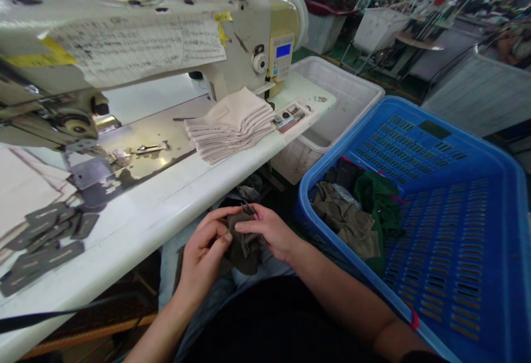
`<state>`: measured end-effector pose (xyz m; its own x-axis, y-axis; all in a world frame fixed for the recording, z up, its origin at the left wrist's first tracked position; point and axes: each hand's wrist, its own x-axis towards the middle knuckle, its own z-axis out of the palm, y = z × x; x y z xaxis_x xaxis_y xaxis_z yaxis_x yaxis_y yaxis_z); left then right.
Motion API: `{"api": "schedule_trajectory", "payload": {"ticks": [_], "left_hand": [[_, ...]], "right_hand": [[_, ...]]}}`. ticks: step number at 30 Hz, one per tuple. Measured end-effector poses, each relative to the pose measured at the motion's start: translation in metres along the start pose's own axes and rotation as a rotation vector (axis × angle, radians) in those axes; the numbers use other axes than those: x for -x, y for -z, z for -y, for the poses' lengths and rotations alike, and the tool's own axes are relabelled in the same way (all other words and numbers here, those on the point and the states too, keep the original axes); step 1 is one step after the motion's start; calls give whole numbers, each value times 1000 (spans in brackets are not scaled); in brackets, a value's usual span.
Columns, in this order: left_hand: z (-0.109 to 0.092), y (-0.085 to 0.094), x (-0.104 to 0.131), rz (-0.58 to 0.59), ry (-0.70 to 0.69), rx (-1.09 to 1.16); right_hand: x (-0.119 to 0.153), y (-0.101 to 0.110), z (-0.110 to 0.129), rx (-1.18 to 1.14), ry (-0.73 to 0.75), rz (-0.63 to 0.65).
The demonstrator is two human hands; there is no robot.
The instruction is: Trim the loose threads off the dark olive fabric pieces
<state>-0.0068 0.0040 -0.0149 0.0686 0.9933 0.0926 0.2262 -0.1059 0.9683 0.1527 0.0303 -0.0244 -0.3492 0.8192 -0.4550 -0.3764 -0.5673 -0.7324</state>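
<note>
A dark olive-brown fabric piece is bunched above my lap, below the table's front edge. My left hand pinches its left side between thumb and fingers. My right hand is closed around small thread snips, whose dark blades point up and left past the fingers. The right thumb also presses on the fabric. Part of the snips' handle is hidden in the palm.
A sewing machine stands on the white table. Beige fabric pieces are stacked there, and dark tabs lie at the left. To my right are a blue basket holding garments and a white bin.
</note>
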Motion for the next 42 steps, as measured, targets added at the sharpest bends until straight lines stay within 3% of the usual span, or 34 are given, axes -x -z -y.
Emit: {"api": "schedule_trajectory", "payload": {"ticks": [3, 5, 10, 12, 14, 17, 19, 25, 30, 42], "left_hand": [[5, -1, 0, -4, 52, 33], [7, -1, 0, -25, 81, 16], [3, 1, 0, -81, 99, -17], [1, 1, 0, -85, 103, -29], [0, 1, 0, -96, 103, -45], [0, 2, 0, -106, 94, -77], [0, 2, 1, -111, 87, -98], [-2, 2, 4, -137, 90, -146], [0, 0, 3, -137, 62, -155], [6, -1, 2, -125, -9, -207]], "right_hand": [[-5, 2, -2, 36, -9, -35], [-6, 6, -3, 173, 63, -87], [10, 11, 4, 679, 514, -414], [25, 6, 10, 788, 637, -361], [41, -2, 15, 861, 681, -188], [55, -14, 18, 949, 618, 38], [56, -19, 16, 1003, 555, 86], [43, -15, 11, 1070, 487, 33], [38, -11, 16, 1010, 346, 40], [35, -7, 21, 1075, 328, 51]]}}
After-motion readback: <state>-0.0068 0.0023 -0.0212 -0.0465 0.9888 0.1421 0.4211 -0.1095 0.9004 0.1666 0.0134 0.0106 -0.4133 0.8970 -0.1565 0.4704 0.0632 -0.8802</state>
